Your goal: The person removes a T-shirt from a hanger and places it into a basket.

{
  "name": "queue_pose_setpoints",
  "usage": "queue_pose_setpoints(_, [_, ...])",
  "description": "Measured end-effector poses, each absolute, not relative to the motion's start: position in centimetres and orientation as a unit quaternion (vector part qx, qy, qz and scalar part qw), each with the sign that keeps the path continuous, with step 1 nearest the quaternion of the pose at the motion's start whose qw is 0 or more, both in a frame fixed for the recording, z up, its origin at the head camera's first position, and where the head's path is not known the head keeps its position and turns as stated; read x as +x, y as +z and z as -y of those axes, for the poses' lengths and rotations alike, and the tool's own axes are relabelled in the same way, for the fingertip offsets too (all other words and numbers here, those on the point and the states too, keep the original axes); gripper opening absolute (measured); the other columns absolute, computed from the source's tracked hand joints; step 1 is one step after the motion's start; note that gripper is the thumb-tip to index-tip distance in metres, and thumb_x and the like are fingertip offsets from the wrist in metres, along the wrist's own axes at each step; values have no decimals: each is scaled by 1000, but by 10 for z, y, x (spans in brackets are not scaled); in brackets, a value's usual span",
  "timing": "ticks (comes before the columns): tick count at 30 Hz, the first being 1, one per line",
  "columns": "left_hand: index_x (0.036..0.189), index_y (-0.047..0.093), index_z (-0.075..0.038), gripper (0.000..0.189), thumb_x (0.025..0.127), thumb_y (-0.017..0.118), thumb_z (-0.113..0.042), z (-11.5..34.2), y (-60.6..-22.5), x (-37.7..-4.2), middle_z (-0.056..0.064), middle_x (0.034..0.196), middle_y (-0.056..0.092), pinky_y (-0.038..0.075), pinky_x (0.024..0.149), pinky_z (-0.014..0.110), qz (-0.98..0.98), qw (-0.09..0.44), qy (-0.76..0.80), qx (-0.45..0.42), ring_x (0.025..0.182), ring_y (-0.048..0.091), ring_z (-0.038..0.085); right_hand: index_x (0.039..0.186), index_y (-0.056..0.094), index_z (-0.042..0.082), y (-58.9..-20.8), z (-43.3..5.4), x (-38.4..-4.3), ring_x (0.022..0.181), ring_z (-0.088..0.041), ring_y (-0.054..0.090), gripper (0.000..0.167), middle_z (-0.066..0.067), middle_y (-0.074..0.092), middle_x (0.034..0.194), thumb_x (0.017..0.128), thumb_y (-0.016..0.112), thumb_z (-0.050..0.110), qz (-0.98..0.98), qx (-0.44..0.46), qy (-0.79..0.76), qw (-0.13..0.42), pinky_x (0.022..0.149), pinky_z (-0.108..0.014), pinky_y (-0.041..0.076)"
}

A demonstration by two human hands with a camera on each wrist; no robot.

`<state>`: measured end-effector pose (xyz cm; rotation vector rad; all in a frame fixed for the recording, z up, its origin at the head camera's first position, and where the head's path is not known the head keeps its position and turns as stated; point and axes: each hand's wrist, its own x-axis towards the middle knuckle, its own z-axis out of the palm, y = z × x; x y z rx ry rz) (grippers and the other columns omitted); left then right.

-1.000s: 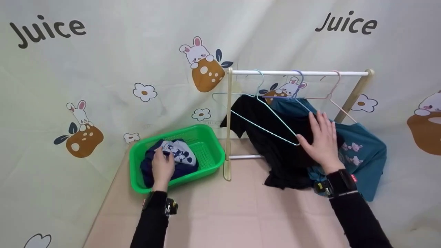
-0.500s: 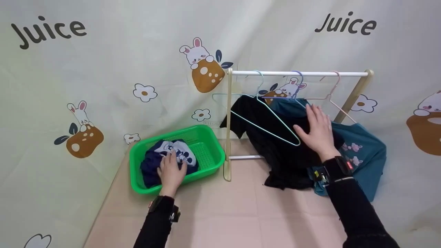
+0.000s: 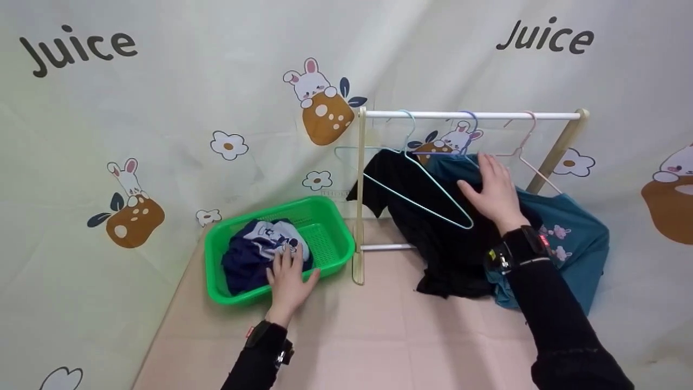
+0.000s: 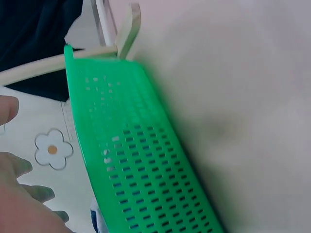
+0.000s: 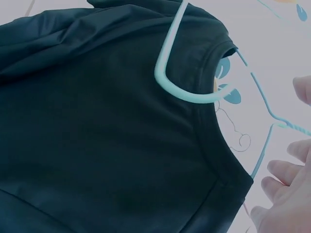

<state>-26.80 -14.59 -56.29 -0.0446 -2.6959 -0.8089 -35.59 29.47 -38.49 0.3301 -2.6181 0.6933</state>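
I'm seeing left hand (image 3: 291,280) and right hand (image 3: 494,192) spread, gripping nothing; I'm favouring smoothing black shirt (image 3: 444,246), my 4 o'clock, lightly.

From here I see a navy garment (image 3: 241,265) with a pale printed panel (image 3: 259,233) crumpled in a green basket (image 3: 210,265), and a black shirt (image 3: 446,244) hanging behind a bare mint hanger (image 3: 439,189)

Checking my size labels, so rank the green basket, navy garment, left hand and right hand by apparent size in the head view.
Green basket
Navy garment
Left hand and right hand, too alike to rank
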Motion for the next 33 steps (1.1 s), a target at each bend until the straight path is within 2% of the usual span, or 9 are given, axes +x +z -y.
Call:
queue_pose_setpoints(7, [151, 39, -4, 79, 88, 71, -41, 126, -568, -251, 28, 155, 29, 15, 105, 75, 939, 178, -291, -46, 142, 19, 52, 156, 20, 0, -372, -289, -365, 144, -45, 20, 80, -28, 23, 157, 99, 57, 42, 944, 106, 270, 154, 115, -58, 16])
queue_pose_setpoints(13, [151, 39, -3, 82, 85, 73, -39, 112, -574, -238, 26, 157, 26, 10, 106, 75, 936, 190, -287, -72, 142, 17, 51, 156, 19, -3, -365, -281, -371, 143, -45, 23, 76, -30, 24, 156, 101, 55, 36, 946, 107, 280, 125, 116, -56, 18])
queue_pose_setpoints(18, [151, 39, -4, 83, 85, 74, -41, 101, -581, -230, 26, 157, 25, 9, 106, 75, 938, 194, -270, -93, 142, 18, 51, 154, 23, -5, -360, -277, -377, 135, -44, 40, 69, -32, 39, 147, 102, 54, 29, 940, 90, 310, 108, 113, -54, 27])
queue_pose_setpoints(21, [150, 40, -4, 83, 84, 74, -42, 94, -584, -226, 27, 156, 27, 10, 106, 75, 938, 196, -266, -105, 142, 19, 52, 152, 28, -6, -356, -277, -379, 131, -43, 45, 64, -32, 44, 144, 102, 52, 27, 931, 74, 343, 104, 111, -52, 31])
queue_pose_setpoints(27, [150, 40, -5, 83, 84, 73, -44, 75, -589, -223, 28, 155, 28, 12, 104, 77, 937, 193, -258, -133, 141, 19, 53, 148, 33, -9, -350, -276, -379, 134, -43, 41, 58, -32, 41, 145, 104, 48, 26, 916, 46, 386, 98, 111, -52, 32])
queue_pose_setpoints(33, [151, 41, -8, 85, 83, 74, -46, 59, -595, -222, 25, 156, 29, 13, 105, 76, 941, 195, -235, -149, 141, 22, 52, 142, 43, -10, -346, -278, -377, 126, -42, 48, 47, -33, 52, 133, 104, 48, 17, 908, 54, 391, 137, 108, -52, 35])
